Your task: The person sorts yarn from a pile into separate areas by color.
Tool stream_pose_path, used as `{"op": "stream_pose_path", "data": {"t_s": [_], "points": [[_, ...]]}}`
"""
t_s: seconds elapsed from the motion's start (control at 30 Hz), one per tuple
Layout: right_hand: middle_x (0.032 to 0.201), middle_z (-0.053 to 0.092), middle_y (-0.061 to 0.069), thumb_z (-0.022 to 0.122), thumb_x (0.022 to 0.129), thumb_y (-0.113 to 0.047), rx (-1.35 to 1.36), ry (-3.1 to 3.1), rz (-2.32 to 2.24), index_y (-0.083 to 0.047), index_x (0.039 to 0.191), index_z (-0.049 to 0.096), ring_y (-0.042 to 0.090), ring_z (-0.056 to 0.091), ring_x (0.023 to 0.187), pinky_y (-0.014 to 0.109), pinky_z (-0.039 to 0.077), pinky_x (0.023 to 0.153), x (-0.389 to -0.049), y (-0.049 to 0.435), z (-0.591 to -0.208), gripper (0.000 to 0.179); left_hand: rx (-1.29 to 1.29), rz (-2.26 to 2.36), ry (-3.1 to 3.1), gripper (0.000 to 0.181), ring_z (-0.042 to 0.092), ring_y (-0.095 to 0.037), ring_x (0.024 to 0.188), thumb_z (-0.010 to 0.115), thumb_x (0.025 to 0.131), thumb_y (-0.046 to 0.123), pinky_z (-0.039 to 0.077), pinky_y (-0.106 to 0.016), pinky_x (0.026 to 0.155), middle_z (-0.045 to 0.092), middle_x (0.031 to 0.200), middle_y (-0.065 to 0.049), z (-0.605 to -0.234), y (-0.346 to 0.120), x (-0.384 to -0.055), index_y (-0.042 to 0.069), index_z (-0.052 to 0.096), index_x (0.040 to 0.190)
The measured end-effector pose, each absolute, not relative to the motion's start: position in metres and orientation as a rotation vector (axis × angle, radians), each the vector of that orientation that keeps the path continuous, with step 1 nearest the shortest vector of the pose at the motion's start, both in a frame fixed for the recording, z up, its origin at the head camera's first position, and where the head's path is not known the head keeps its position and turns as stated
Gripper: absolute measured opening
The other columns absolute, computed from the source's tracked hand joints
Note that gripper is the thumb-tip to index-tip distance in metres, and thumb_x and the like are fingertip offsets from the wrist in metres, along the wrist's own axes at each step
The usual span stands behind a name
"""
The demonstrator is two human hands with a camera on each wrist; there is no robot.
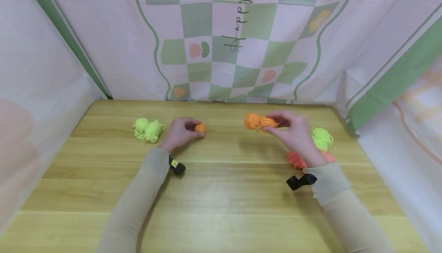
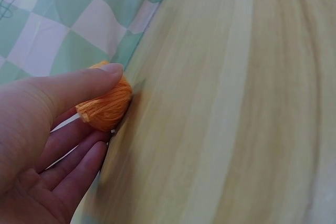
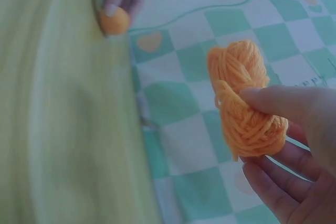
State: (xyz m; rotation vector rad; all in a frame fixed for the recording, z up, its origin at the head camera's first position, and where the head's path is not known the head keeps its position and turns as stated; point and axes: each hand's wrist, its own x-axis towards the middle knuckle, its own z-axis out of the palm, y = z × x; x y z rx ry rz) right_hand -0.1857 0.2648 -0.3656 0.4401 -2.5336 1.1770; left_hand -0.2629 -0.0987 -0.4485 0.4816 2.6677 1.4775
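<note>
Just above the far middle of the table, my left hand (image 1: 177, 133) pinches a small ball of orange yarn (image 1: 200, 128) between thumb and fingers. The left wrist view shows the thumb over the ball (image 2: 109, 106), which is right at the tabletop. Farther right, my right hand (image 1: 293, 135) holds a larger orange yarn bundle (image 1: 256, 122) raised over the table, its shadow below. Seen from the right wrist, this bundle (image 3: 247, 103) has two lobes with a narrowed middle, and the thumb presses near that middle. The fingers behind it are partly hidden.
Lime-yellow yarn bundles (image 1: 152, 131) lie left of my left hand. Beyond my right wrist are a lime-yellow yarn ball (image 1: 322, 138) and coral-red yarn (image 1: 296, 160), partly covered by the forearm. A checked curtain (image 1: 224, 73) hangs along the wooden table's (image 1: 221, 199) far edge.
</note>
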Motion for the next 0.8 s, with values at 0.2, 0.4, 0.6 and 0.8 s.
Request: {"op": "stream_pose_path", "data": {"t_s": [0.2,0.4,0.6,0.8], "points": [[0.106,0.074,0.005,0.086,0.085,-0.020,0.434,-2.591,1.238,-0.009,0.115,0.074,0.019,0.069,0.090,0.027,0.058,0.077,-0.184,0.254,-0.381,0.035,0.485,1.485,2.662,0.042,0.069,-0.020,0.097,0.089,0.081,0.023,0.055,-0.035,0.089,0.074,0.110,-0.006,-0.448,-0.099,-0.262,0.008,0.075,0.118],[0.105,0.074,0.006,0.086,0.085,-0.020,0.420,-2.624,1.306,-0.008,0.113,0.074,0.020,0.069,0.091,0.036,0.059,0.080,-0.187,0.239,-0.395,0.034,0.486,1.494,2.658,0.042,0.069,-0.020,0.097,0.089,0.081,0.023,0.056,-0.035,0.089,0.074,0.109,-0.005,-0.449,-0.099,-0.262,0.008,0.075,0.117],[0.104,0.073,0.008,0.087,0.084,-0.017,0.397,-2.656,1.373,-0.005,0.113,0.073,0.021,0.069,0.091,0.034,0.059,0.079,-0.190,0.225,-0.407,0.034,0.482,1.497,2.655,0.042,0.069,-0.019,0.096,0.090,0.081,0.024,0.056,-0.034,0.088,0.074,0.109,-0.005,-0.449,-0.099,-0.262,0.008,0.075,0.118],[0.102,0.072,0.008,0.087,0.084,-0.020,0.379,-2.668,1.450,-0.005,0.112,0.073,0.022,0.068,0.089,0.030,0.058,0.077,-0.197,0.211,-0.417,0.035,0.475,1.499,2.647,0.043,0.069,-0.019,0.098,0.090,0.081,0.024,0.055,-0.035,0.090,0.074,0.111,-0.005,-0.448,-0.099,-0.262,0.008,0.075,0.118]]}}
